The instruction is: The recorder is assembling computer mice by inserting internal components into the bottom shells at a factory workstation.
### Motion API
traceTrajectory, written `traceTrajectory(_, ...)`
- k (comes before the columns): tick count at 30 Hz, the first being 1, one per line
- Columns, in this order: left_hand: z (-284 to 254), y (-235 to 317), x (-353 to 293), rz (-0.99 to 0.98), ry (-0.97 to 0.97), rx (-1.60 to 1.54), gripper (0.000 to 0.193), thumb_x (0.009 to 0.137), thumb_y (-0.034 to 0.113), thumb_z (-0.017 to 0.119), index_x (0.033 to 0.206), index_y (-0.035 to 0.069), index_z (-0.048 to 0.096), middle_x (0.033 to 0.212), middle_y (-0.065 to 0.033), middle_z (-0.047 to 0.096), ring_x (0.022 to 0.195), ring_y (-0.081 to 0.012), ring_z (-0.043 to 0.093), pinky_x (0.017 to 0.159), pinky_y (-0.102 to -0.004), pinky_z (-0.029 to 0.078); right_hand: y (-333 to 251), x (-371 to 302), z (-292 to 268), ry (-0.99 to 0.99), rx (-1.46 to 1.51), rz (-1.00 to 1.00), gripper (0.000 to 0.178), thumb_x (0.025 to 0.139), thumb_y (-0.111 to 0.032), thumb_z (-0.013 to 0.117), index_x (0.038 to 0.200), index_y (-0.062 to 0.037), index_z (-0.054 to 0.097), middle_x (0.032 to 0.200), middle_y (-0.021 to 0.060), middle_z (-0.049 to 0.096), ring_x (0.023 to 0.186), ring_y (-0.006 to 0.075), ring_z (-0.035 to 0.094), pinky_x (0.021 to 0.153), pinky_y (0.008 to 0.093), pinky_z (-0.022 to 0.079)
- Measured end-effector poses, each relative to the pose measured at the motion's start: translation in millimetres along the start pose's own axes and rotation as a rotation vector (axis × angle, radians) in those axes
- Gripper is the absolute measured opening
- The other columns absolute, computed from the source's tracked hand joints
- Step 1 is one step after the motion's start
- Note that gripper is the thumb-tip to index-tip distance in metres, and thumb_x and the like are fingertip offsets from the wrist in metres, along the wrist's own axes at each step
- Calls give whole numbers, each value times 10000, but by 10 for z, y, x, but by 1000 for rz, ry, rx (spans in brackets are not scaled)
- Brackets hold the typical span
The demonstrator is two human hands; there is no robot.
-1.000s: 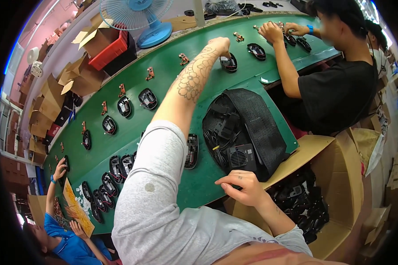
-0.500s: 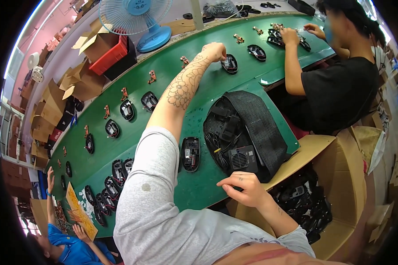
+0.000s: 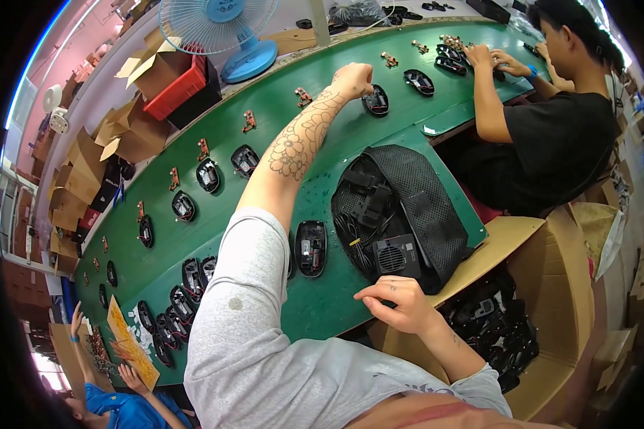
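Observation:
My left hand reaches far over the green work surface. Its fingers are closed at the left rim of a black oval housing with small electronics inside; what the fingertips hold, if anything, is hidden. My right hand hovers at the near edge with nothing in it, index finger and thumb apart, other fingers curled. Just beyond it sits an open black mesh bag with cables and a black boxy device inside. Left of the bag lies another open oval housing.
More housings and small copper-coloured parts line the surface, with a housing cluster at near left. An open carton of black parts stands at right. A blue fan stands behind. Co-workers sit at right and lower left.
The row of housings and copper-coloured parts has shifted slightly right, and my left hand with it. My right hand has barely moved. The co-worker at right has shifted their head and hands.

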State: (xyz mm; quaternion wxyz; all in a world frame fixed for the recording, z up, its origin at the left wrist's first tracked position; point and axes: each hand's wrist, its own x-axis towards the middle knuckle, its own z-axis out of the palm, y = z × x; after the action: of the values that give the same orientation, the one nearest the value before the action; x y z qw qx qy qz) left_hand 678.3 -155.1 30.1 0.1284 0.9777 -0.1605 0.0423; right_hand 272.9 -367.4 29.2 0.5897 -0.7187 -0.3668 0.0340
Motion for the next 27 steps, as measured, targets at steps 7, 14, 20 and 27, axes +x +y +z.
traceTrajectory(7,108,-75,83,-32,24,-137,234,759,150,759,978,68,753,803,-125,751,718,-191,740,712,-332,585,15,1,48,10,-11,-19,110,829,1,672,923,-12,729,707,83,664,602,217,628,575,318,490)
traceTrajectory(14,0,106,90,-350,-78,-557,286,813,106,759,1075,-4,729,875,-106,766,788,-160,754,745,-260,611,32,2,22,9,-51,-43,105,816,-3,677,912,-9,719,714,84,670,602,231,636,581,326,505)
traceTrajectory(20,6,-95,181,-460,-117,-1344,280,867,39,726,1110,-90,678,1053,-191,730,935,-238,742,777,-269,631,60,2,46,21,-50,-77,102,815,-13,680,909,-8,719,721,84,679,613,235,648,587,332,515)
traceTrajectory(27,3,-252,149,-409,-156,-1529,280,900,9,700,1143,-120,644,1112,-217,699,965,-251,736,770,-295,645,75,-8,69,24,-60,-99,101,813,-22,683,905,-11,722,732,79,689,624,233,654,593,332,521)
